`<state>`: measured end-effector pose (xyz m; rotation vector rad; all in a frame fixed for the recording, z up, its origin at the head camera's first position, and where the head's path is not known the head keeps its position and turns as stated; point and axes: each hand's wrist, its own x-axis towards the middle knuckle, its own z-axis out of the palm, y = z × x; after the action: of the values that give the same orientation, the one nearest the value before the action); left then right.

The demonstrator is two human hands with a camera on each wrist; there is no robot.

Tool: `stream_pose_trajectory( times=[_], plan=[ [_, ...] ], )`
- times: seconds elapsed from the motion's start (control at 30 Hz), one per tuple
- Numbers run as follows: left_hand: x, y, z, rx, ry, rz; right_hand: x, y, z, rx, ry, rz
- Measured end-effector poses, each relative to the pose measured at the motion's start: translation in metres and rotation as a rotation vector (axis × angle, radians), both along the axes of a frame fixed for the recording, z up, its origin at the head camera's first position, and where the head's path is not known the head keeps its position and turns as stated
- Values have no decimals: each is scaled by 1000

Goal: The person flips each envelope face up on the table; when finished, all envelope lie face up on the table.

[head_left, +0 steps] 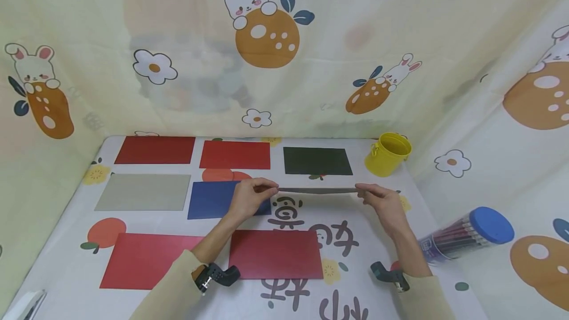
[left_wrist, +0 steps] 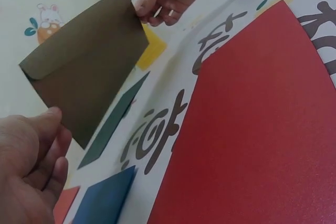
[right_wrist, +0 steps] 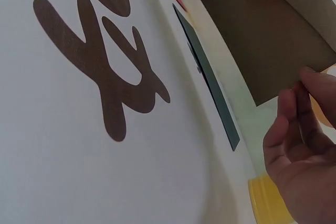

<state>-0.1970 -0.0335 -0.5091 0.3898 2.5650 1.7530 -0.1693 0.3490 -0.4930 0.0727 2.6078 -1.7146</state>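
Observation:
A dark olive-brown envelope [left_wrist: 86, 59] with a flap along one long side hangs above the table between both hands. In the head view it appears almost edge-on as a thin dark strip [head_left: 317, 191]. My left hand [head_left: 252, 196] pinches one end between thumb and fingers, over a blue envelope [head_left: 209, 199]. The other end is pinched by my right hand [head_left: 383, 206]. Under the left forearm lie a pink-red envelope [head_left: 146, 260] and, to its right, a deeper red one [head_left: 275, 255]. A dark green envelope [head_left: 317, 161] lies behind the held one.
Two red envelopes [head_left: 154, 150] line the back left, with a grey one [head_left: 142, 192] before them. A yellow bucket [head_left: 387, 154] stands at the back right. A clear jar of pencils with a blue lid [head_left: 491, 225] is right of my right forearm. A white object [head_left: 28, 305] sits front left.

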Motion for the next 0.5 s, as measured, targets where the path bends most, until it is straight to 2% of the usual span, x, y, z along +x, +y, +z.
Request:
stream_pose_trajectory(
  times=[0.17, 0.27, 0.5],
  plan=[
    [-2, 4, -2, -44, -6, 15, 0, -1, 3, 8, -20, -58],
    [-3, 6, -1, -64, -20, 10, -1, -1, 2, 49, -55, -80],
    [-4, 12, -6, -101, -45, -5, -8, -1, -4, 123, -66, -92]
  ],
)
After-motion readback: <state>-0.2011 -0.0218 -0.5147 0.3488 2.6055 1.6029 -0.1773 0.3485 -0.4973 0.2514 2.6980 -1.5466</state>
